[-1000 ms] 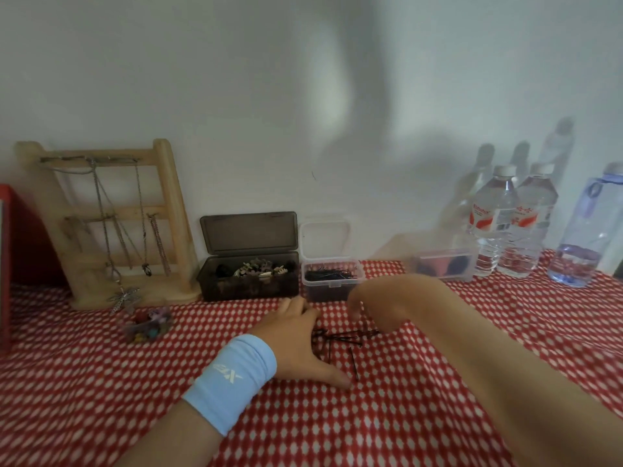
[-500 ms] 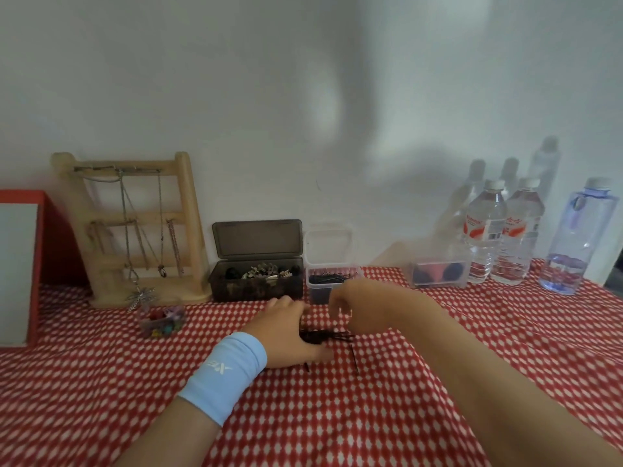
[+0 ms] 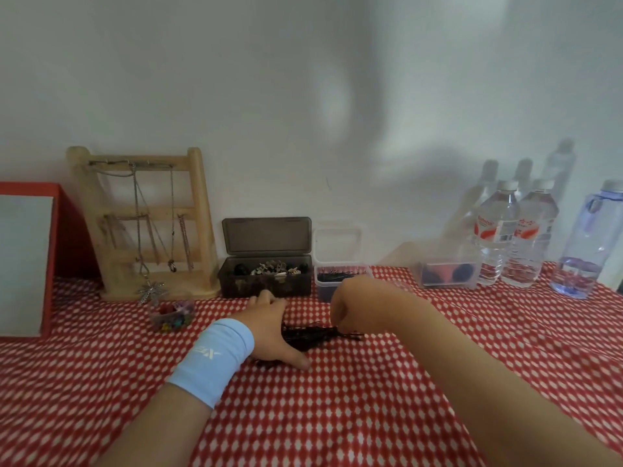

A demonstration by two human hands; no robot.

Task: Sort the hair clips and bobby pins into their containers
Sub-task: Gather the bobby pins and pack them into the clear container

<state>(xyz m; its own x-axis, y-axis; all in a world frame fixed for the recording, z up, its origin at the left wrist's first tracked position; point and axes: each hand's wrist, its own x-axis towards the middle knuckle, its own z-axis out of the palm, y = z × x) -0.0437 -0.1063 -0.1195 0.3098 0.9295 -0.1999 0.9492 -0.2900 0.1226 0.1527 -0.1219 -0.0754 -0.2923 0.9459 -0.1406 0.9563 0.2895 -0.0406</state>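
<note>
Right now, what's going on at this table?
A person is gathering a loose bunch of black bobby pins on the red checked cloth. The left hand lies flat and cups the bunch from one side, while the right hand pinches at it with curled fingers. Behind them stand two open boxes: a clear container already holding pins, and a dark box with hair clips.

bobby pins [image 3: 310, 337] on tablecloth [image 3: 337, 416], before pin container [image 3: 326, 282]

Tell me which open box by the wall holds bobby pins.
The small clear box, right of the dark box: thin black pins lie in it, while the dark box holds clips.
</note>
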